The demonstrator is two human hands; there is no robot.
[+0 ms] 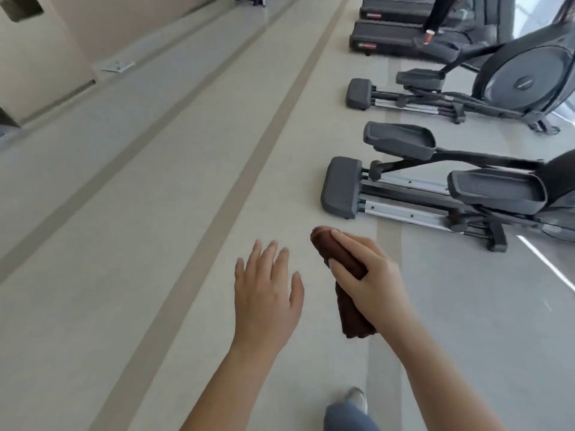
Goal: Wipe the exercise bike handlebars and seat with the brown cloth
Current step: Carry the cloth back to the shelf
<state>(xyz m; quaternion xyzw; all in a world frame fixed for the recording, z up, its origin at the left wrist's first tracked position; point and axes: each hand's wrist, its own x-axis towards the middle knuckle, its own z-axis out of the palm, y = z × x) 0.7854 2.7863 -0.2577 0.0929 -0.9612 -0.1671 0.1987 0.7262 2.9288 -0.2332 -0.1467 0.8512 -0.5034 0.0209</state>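
My right hand (pixel 365 275) grips a rolled brown cloth (pixel 353 318) above the gym floor, with its fingers curled over the roll's upper part. The roll's ends stick out past the hand at top and bottom. To its left, my left hand (pixel 267 290) hovers palm down with fingers spread, holding nothing and apart from the cloth. No exercise bike handlebars or seat show in the head view.
Two grey elliptical trainers (pixel 435 188) (pixel 466 88) stand along the right side, with treadmills (pixel 401 38) behind them and another person's leg (pixel 435 20) on one. A long grey floor with darker stripes (pixel 249 169) runs ahead. My own leg and shoe (pixel 354 402) are at the bottom.
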